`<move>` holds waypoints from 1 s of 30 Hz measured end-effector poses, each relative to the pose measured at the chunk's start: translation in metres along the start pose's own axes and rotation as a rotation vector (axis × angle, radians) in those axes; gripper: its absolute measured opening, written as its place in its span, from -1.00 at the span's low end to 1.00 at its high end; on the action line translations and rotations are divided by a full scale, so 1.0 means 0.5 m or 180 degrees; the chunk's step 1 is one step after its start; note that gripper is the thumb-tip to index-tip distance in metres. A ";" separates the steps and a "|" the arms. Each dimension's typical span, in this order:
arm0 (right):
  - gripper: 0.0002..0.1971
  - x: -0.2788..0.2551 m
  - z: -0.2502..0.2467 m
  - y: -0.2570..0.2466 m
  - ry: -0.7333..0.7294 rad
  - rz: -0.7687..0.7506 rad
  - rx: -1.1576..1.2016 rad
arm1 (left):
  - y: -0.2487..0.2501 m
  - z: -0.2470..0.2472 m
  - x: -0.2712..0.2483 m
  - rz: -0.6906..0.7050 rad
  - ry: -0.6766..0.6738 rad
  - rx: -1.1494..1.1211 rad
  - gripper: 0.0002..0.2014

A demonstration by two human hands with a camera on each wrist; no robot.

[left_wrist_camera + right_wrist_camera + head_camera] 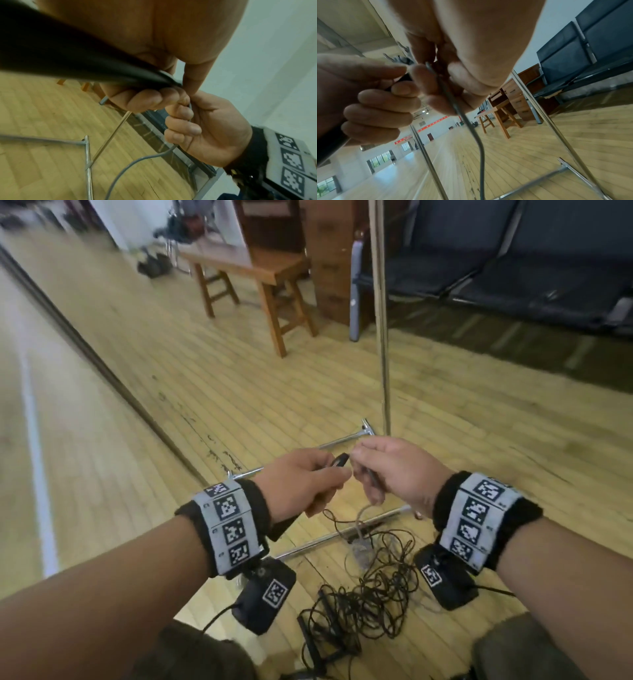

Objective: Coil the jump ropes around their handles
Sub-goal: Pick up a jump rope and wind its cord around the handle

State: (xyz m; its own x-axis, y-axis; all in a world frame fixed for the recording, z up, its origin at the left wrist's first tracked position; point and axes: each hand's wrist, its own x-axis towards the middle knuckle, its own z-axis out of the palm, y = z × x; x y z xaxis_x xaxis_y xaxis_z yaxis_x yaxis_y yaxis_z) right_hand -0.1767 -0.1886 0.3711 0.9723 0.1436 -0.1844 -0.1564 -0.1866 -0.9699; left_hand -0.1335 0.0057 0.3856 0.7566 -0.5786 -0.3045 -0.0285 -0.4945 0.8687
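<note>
My left hand [305,477] grips a black jump rope handle [339,461], whose tip pokes out toward my right hand [383,470]. In the left wrist view the handle [82,56] runs across the palm under the curled fingers [145,98]. My right hand [205,125] pinches the thin grey rope [453,102] close to the handle's tip; the rope [130,165] hangs down from it toward the floor. A tangled heap of dark jump ropes [366,601] with several black handles [311,642] lies on the floor below my hands.
A chrome rack base [342,539] with an upright pole [382,313] stands on the wooden floor right in front. A wooden bench [260,272] and a desk stand further back, dark seats [534,261] at the right. My knees frame the rope heap.
</note>
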 end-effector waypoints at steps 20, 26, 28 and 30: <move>-0.64 -0.048 0.065 -0.169 0.0123 -0.0479 -0.0888 | 0.140 -0.190 -0.138 0.0800 0.0659 -0.3240 -0.56; -0.65 -0.015 0.028 -0.048 0.0448 0.0296 -0.0962 | 0.115 -0.228 -0.097 0.0601 0.1216 -0.3411 -0.60; -0.65 0.008 0.019 -0.022 0.0633 0.0442 -0.0712 | 0.081 -0.180 -0.050 0.0415 0.1282 -0.2881 -0.62; -0.68 0.031 0.008 -0.003 0.0713 0.0473 -0.0495 | 0.044 -0.129 -0.001 0.0288 0.1185 -0.2590 -0.65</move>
State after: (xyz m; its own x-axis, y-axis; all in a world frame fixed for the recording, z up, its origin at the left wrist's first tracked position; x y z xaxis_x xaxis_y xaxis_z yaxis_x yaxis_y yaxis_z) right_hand -0.1622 -0.1822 0.3688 0.9576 -0.1108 -0.2659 -0.2880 -0.3384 -0.8958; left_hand -0.0923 0.0371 0.4301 0.9407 -0.2754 -0.1983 0.2663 0.2371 0.9343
